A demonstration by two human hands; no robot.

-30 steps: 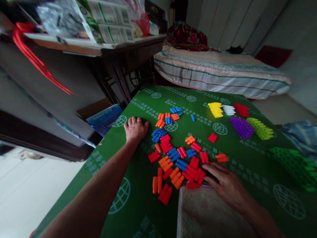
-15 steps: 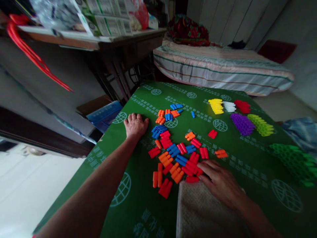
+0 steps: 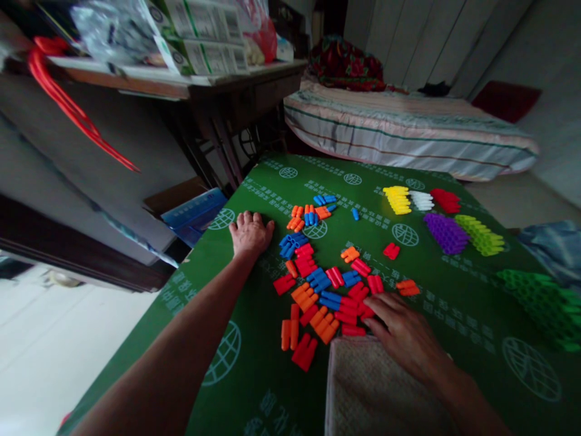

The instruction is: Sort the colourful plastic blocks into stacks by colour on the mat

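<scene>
Loose plastic bullet-shaped building blocks in red, orange and blue lie scattered in the middle of the green tabletop (image 3: 254, 387). My right hand (image 3: 403, 330) is at the right edge of this pile. Its thumb and fingers are bent around a red building block (image 3: 365, 311), touching it; the far fingers are partly hidden. Beside it are more red blocks (image 3: 348, 307) and a blue block (image 3: 330, 298). My left hand (image 3: 251, 233) lies flat on the tabletop left of the pile, fingers spread, holding nothing. Nearest to it is a cluster of blue blocks (image 3: 292, 243).
Joined blocks sorted by colour stand at the right: yellow (image 3: 397, 200), white (image 3: 422, 200), purple (image 3: 446, 234), lime (image 3: 480, 234) and green (image 3: 540, 306). A beige cloth-like pad (image 3: 363, 387) lies under my right forearm. A cluttered desk (image 3: 181, 85) and a bed (image 3: 399, 130) stand beyond.
The view has shifted slightly, so the scene sits a little lower. Red and blue blocks near my right fingers have shifted slightly. My left hand has stayed in place.
</scene>
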